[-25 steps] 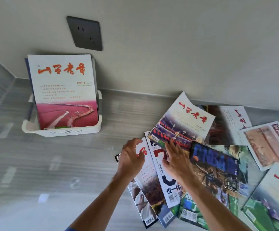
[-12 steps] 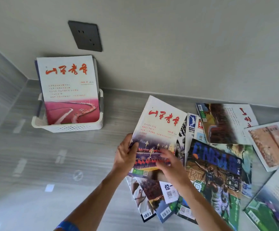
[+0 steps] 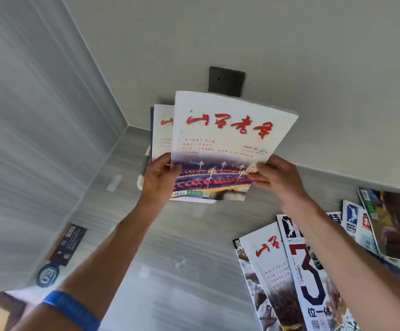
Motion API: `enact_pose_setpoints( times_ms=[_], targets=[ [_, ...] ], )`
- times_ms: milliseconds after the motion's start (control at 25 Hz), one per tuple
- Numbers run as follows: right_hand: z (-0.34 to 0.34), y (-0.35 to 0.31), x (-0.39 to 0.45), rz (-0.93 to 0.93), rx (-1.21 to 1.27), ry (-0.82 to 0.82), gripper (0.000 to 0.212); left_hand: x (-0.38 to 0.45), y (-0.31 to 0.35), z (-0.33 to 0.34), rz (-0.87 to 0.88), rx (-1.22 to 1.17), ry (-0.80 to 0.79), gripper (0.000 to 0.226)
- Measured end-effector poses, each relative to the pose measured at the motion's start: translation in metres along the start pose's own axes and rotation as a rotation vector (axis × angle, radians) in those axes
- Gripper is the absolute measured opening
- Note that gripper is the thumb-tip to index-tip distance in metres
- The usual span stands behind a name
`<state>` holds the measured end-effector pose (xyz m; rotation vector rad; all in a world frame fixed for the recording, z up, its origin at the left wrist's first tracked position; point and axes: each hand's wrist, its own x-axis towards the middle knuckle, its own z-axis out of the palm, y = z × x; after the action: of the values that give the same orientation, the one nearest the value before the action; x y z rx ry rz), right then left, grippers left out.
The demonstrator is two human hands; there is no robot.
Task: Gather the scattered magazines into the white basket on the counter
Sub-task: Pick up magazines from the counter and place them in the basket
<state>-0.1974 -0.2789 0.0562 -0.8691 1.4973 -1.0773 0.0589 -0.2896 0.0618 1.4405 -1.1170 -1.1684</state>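
Holding white-covered magazine upright, clear of counter: left hand grip clamped on lower-left edge, right hand grip pinching lower-right edge. White basket directly behind grip, mostly hidden.

A dark wall socket; a blue wristband.

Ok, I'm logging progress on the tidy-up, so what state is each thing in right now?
Held magazine: lifted, upright, in front of the basket.
Left hand: grips its left edge.
Right hand: pinches its right edge.
White basket: mostly hidden, magazine standing inside.
Other magazines: flat on the counter, overlapping.
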Motion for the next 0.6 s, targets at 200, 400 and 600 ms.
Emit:
enact_pose_setpoints(
  times_ms=[200,400,600],
  targets=[
    [0.089,-0.04,0.053,-0.175,-0.019,0.074,0.015,0.075,0.018,-0.053,0.095,0.41,0.235,0.032],
    [0.12,-0.008,0.071,0.001,-0.169,0.054,0.026,0.096,-0.015,-0.068,0.023,0.796,0.153,0.025],
    [0.127,0.021,0.078,0.091,-0.224,0.11,0.026,0.109,-0.041,-0.071,-0.014,0.926,0.058,0.019]
  ],
)
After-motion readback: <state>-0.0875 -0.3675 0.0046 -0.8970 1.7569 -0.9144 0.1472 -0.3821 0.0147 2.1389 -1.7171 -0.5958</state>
